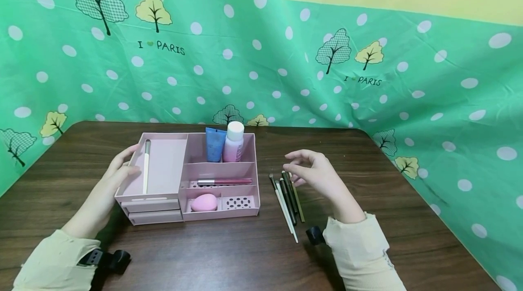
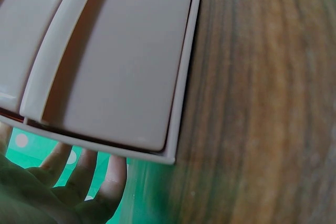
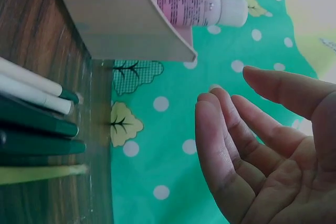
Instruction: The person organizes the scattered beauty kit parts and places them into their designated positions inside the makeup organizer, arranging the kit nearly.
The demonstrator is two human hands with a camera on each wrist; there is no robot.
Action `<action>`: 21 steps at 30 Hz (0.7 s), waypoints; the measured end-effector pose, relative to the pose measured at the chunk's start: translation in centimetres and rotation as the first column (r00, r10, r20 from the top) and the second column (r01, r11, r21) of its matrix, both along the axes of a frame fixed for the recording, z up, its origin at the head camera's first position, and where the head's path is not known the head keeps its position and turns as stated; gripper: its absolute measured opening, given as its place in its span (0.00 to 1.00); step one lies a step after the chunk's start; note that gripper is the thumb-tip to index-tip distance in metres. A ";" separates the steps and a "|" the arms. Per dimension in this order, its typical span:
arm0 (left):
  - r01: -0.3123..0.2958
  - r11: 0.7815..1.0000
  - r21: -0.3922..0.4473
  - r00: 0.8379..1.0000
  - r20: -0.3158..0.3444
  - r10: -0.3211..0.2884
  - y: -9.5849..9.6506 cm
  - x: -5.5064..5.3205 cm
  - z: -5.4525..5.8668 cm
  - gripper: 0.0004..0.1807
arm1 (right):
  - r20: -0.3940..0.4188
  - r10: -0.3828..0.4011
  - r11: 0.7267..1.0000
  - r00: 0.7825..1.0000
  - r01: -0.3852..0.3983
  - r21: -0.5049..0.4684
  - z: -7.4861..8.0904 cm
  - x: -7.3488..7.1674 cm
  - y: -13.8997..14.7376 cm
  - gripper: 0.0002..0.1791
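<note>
My left hand (image 1: 107, 189) grips the left side of a pink desktop organizer (image 1: 163, 200), thumb over the rim; in the left wrist view its fingers (image 2: 113, 182) meet the outer wall. A white makeup brush (image 1: 146, 168) lies in the upper left tray. The right compartments hold a blue tube (image 1: 214, 143), a pink bottle (image 1: 234, 148) with a white cap, a slim pink and silver stick (image 1: 229, 182) and a pink makeup sponge (image 1: 204, 203). My right hand (image 1: 314, 170) hovers empty over the far ends of several white and dark green makeup brushes (image 1: 286, 207), fingers loosely curved.
The brown wooden table (image 1: 204, 254) runs under everything. Behind it hangs a green dotted curtain (image 1: 245, 68) with tree prints. The organizer's front left has two stacked drawers (image 1: 153, 216). A black camera is strapped to each wrist.
</note>
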State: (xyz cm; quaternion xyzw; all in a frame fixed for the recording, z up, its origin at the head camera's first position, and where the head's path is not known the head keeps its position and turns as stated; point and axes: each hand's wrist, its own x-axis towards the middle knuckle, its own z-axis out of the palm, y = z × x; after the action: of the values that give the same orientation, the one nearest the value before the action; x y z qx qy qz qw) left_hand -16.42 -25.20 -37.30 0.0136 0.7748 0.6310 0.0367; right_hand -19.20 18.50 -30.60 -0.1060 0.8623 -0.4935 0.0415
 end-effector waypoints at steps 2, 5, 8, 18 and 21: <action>-0.001 1.000 0.002 1.000 -0.001 0.001 0.0 0.0 0.0 0.33 | 0.011 -0.015 1.000 1.000 0.015 0.008 -0.1 -0.2 0.1 0.21; -0.007 1.000 0.002 1.000 -0.002 0.007 0.0 0.0 -0.1 0.33 | 0.022 -0.037 0.999 0.999 0.036 0.024 -0.3 -0.4 0.3 0.20; -0.011 1.000 -0.001 1.000 -0.003 0.011 0.1 0.1 -0.2 0.33 | 0.030 -0.059 0.997 0.998 0.058 0.046 -0.5 -0.6 0.5 0.20; -0.014 1.000 0.000 1.000 -0.003 0.014 0.2 0.1 -0.1 0.33 | 0.071 -0.138 0.982 0.988 0.127 0.137 -1.3 -1.1 0.7 0.20; -0.015 1.000 -0.003 1.000 -0.006 0.015 0.2 0.1 -0.2 0.33 | 0.081 -0.153 0.977 0.985 0.139 0.160 -1.6 -1.3 0.8 0.21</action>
State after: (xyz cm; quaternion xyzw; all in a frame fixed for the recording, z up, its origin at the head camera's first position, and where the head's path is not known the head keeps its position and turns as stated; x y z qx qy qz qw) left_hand -16.35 -25.00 -37.45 0.0098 0.7760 0.6299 0.0299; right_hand -20.46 19.34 -32.25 -0.0159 0.9004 -0.4316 0.0531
